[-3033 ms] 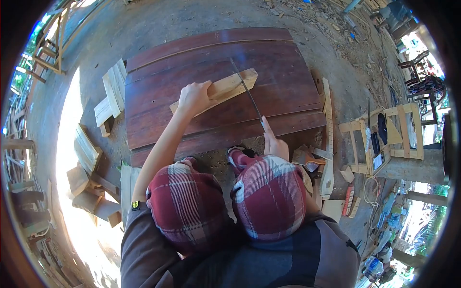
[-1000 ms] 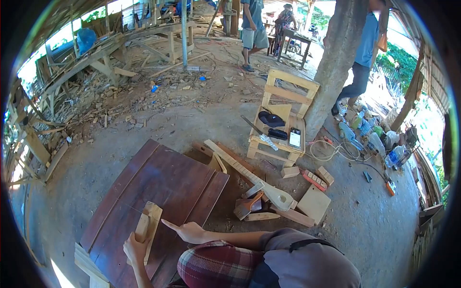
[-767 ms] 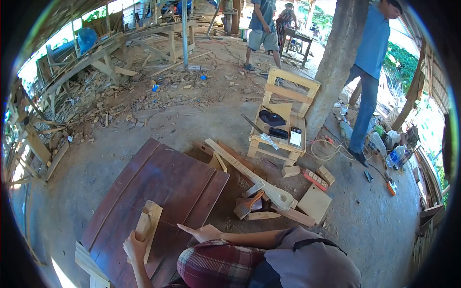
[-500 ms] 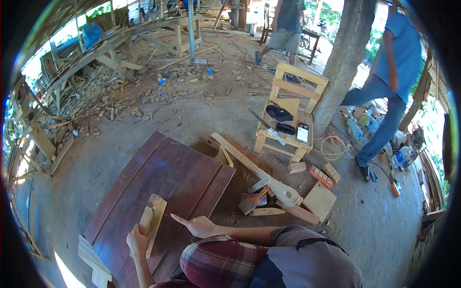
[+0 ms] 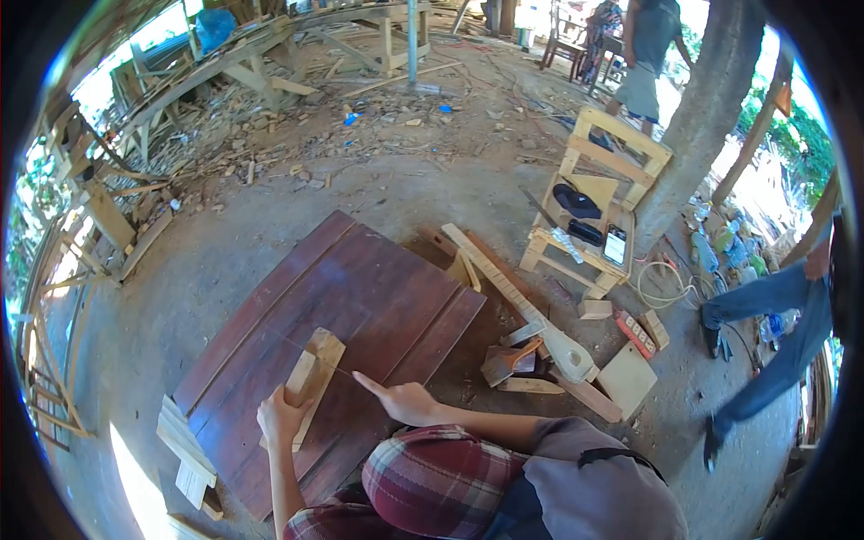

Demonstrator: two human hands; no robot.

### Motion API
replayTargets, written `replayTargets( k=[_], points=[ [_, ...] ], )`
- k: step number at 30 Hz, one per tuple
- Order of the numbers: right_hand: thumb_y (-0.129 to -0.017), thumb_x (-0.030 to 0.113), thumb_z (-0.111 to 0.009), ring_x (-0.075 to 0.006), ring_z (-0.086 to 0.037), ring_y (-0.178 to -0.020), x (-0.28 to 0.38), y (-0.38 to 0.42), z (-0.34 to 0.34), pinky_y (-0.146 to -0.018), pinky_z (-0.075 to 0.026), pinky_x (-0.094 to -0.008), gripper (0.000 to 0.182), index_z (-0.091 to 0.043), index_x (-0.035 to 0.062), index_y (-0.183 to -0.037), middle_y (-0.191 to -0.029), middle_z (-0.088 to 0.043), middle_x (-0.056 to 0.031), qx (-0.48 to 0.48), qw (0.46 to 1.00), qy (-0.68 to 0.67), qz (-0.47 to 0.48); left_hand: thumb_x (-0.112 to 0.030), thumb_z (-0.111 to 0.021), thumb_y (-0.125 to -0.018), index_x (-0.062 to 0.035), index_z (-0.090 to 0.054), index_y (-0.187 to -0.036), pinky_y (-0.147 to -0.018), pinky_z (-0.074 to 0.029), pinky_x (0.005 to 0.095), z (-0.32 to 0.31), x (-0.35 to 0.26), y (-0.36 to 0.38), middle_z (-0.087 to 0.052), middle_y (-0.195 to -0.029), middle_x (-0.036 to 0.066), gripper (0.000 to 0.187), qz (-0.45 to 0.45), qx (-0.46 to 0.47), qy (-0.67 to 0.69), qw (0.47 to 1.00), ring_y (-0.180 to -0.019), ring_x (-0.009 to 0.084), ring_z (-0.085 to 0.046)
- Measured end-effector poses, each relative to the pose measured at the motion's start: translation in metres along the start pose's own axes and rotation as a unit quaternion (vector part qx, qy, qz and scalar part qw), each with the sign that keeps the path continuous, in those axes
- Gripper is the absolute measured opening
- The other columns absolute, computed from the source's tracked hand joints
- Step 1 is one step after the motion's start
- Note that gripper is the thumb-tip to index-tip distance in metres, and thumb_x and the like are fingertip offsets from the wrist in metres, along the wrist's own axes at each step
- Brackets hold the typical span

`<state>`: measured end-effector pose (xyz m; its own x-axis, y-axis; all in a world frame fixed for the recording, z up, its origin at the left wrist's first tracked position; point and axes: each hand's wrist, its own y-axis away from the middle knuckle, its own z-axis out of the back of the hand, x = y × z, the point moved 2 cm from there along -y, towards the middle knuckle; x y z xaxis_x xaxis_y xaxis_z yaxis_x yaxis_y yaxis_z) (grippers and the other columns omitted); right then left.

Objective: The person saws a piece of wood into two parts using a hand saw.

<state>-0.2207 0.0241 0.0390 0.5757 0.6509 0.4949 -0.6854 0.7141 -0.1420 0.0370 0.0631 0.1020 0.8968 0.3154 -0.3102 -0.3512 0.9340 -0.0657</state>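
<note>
A dark reddish-brown wooden panel [image 5: 396, 279] with raised strips lies in front of me. On it rests a pale flat board [image 5: 328, 349] with a narrower wooden block [image 5: 300, 378] on top. My left hand [image 5: 282, 418] is closed around the block's near end, the fingers partly hidden. To its right, my right hand [image 5: 409, 402] is held over the panel, index finger pointing at the board and the other fingers curled. A thin dark line runs from that fingertip to the board; whether it is a held tool is too small to tell.
A wooden chair [image 5: 589, 241] holds a dark cap, a black case and a phone [image 5: 615, 245]. Beside the panel lie a long pale wooden piece [image 5: 504, 288], an orange-handled tool [image 5: 522, 355] and a red power strip [image 5: 635, 334]. Two people walk nearby, one at far right [image 5: 774, 360].
The view has shifted, so the panel and chair appear further right. The person on the right has stepped nearer the right edge. My hands keep about the same place on the panel.
</note>
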Motion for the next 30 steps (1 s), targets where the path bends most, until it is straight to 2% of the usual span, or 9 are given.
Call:
replayTargets(
  k=[5,8,15,18,20,23,25,28,30],
  points=[
    [-0.086,0.009,-0.053,-0.0238,-0.055,-0.039,-0.003,0.036,0.018,-0.037,-0.043,-0.0398,0.077,-0.015,0.0124,-0.153,-0.049,-0.053,-0.0079,0.028,0.999,-0.022,-0.013,-0.039,-0.083,-0.062,-0.0062,-0.059,-0.077,-0.067,-0.050,0.0456,-0.006,0.005,0.000,-0.066,-0.073,0.015,0.044,-0.011,0.009,-0.009,1.000,-0.072,0.0367,-0.064],
    [-0.086,0.010,-0.053,-0.0250,-0.056,-0.040,-0.005,0.017,0.017,-0.039,-0.044,-0.0404,0.075,-0.017,0.0126,-0.152,-0.050,-0.054,-0.0087,0.000,1.000,0.015,0.000,-0.041,-0.082,-0.063,-0.0069,-0.059,-0.080,-0.068,-0.051,0.0456,-0.009,0.009,-0.002,-0.066,-0.075,0.015,0.044,-0.034,0.010,-0.008,0.999,-0.074,0.0365,-0.065],
    [-0.089,0.012,-0.049,-0.0322,-0.059,-0.046,0.016,-0.056,0.010,-0.045,-0.047,-0.0462,0.067,-0.024,0.0165,-0.151,-0.054,-0.059,-0.0141,-0.026,0.999,0.023,0.011,-0.044,-0.077,-0.068,-0.0091,-0.061,-0.086,-0.071,-0.051,0.0480,-0.006,0.009,0.001,-0.068,-0.081,0.016,0.042,-0.013,0.007,0.001,1.000,-0.080,0.0375,-0.065],
    [-0.091,0.013,-0.049,-0.0347,-0.059,-0.047,0.014,-0.057,0.004,-0.047,-0.047,-0.0466,0.064,-0.026,0.0194,-0.150,-0.055,-0.059,-0.0160,-0.036,0.999,0.010,0.013,-0.047,-0.077,-0.066,-0.0102,-0.062,-0.086,-0.071,-0.051,0.0486,-0.012,0.018,-0.004,-0.068,-0.082,0.016,0.045,-0.003,-0.001,0.002,1.000,-0.080,0.0380,-0.065],
    [-0.092,0.014,-0.049,-0.0353,-0.059,-0.048,-0.001,-0.026,-0.007,-0.047,-0.046,-0.0465,0.063,-0.026,0.0211,-0.150,-0.055,-0.058,-0.0167,-0.052,0.998,-0.014,0.017,-0.052,-0.075,-0.065,-0.0101,-0.063,-0.082,-0.070,-0.052,0.0480,-0.011,0.021,-0.008,-0.068,-0.081,0.016,0.047,-0.006,0.002,0.007,1.000,-0.079,0.0377,-0.065],
    [-0.085,0.007,-0.050,-0.0309,-0.057,-0.044,-0.018,0.021,0.000,-0.045,-0.045,-0.0454,0.073,-0.023,0.0203,-0.152,-0.052,-0.056,-0.0127,0.005,1.000,0.011,-0.004,-0.049,-0.076,-0.065,-0.0097,-0.064,-0.084,-0.072,-0.052,0.0455,-0.009,0.023,-0.011,-0.068,-0.082,0.014,0.046,-0.013,0.021,0.014,1.000,-0.080,0.0360,-0.065],
    [-0.086,0.007,-0.050,-0.0300,-0.056,-0.043,-0.019,0.035,0.008,-0.044,-0.044,-0.0441,0.072,-0.023,0.0190,-0.152,-0.050,-0.054,-0.0124,0.015,1.000,0.026,-0.003,-0.047,-0.077,-0.065,-0.0089,-0.063,-0.088,-0.072,-0.051,0.0452,-0.013,0.026,-0.012,-0.068,-0.083,0.014,0.047,-0.025,0.031,0.015,0.999,-0.082,0.0361,-0.065],
    [-0.087,0.008,-0.051,-0.0307,-0.057,-0.044,-0.009,0.024,0.016,-0.045,-0.045,-0.0447,0.071,-0.024,0.0175,-0.151,-0.051,-0.055,-0.0125,0.015,0.999,0.042,0.000,-0.043,-0.078,-0.067,-0.0072,-0.061,-0.094,-0.073,-0.051,0.0466,-0.010,0.025,-0.012,-0.068,-0.085,0.016,0.048,-0.024,0.070,0.012,0.997,-0.083,0.0376,-0.065],
    [-0.087,0.008,-0.051,-0.0317,-0.057,-0.045,-0.002,-0.002,0.008,-0.046,-0.046,-0.0455,0.070,-0.023,0.0170,-0.151,-0.051,-0.055,-0.0131,0.004,0.998,0.055,0.004,-0.042,-0.078,-0.067,-0.0074,-0.061,-0.093,-0.072,-0.051,0.0469,-0.012,0.021,-0.006,-0.068,-0.084,0.016,0.047,-0.031,0.055,0.004,0.998,-0.082,0.0379,-0.065]
  ],
)
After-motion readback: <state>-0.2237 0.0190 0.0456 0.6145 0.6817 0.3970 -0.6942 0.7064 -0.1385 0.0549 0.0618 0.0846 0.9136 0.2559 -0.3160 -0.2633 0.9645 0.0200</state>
